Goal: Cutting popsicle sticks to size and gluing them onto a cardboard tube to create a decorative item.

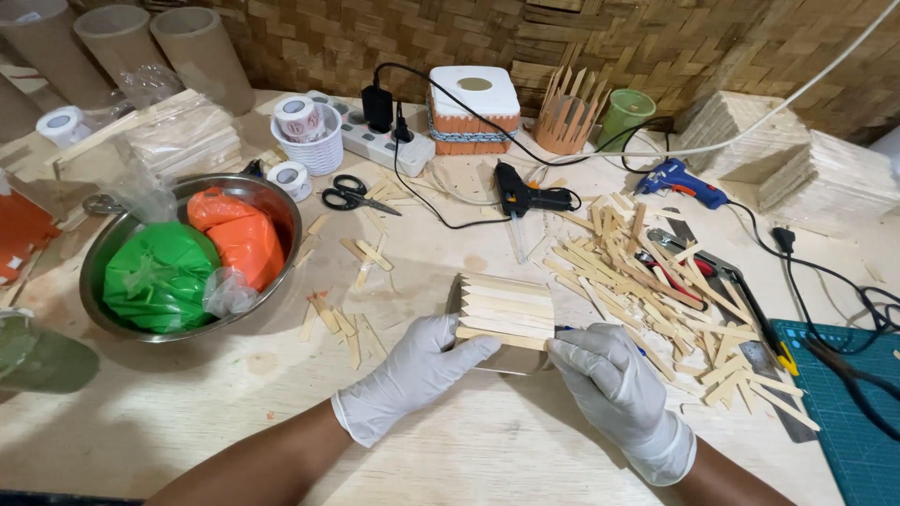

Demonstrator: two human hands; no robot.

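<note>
While the gloved left hand (412, 370) and right hand (605, 379) clamp opposite ends of the stick-clad cylinder (503, 319) lying at the table's (234, 412) front centre, steady even pressure seems best to seat the nearest stick (502, 337) flush.

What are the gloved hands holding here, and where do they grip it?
A stick-covered tube, lying on its side: left hand grips its near left end, right hand its near right end.
</note>
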